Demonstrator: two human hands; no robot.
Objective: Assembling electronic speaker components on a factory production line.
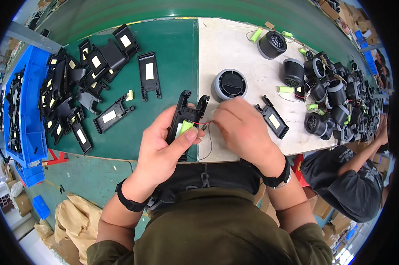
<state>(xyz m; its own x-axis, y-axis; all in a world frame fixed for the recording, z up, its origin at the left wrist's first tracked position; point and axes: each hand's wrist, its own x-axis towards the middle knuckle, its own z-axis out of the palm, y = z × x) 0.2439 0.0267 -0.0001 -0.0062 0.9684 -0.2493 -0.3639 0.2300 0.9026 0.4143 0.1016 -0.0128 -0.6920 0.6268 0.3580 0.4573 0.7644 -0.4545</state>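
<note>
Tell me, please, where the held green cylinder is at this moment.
In the head view, the green cylinder is slightly left of centre, in the left hand, over the black plastic part, left of the right hand.

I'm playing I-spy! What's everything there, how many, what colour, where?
Frames: many, black, mostly left half
Round units: many, black-grey, right half
Cylinders: several, light green, right half; one held
Mat: one, green, left half
Board: one, cream, right half
Bins: several, blue, far left
Paper: some, brown, floor
Person: at least one, dark shirt, right edge
Shirt: one, olive, bottom
Wrist straps: two, black, wrists
Left fingers: one set, centre, holding a frame and cylinder
Right fingers: one set, centre, at a red wire
</note>
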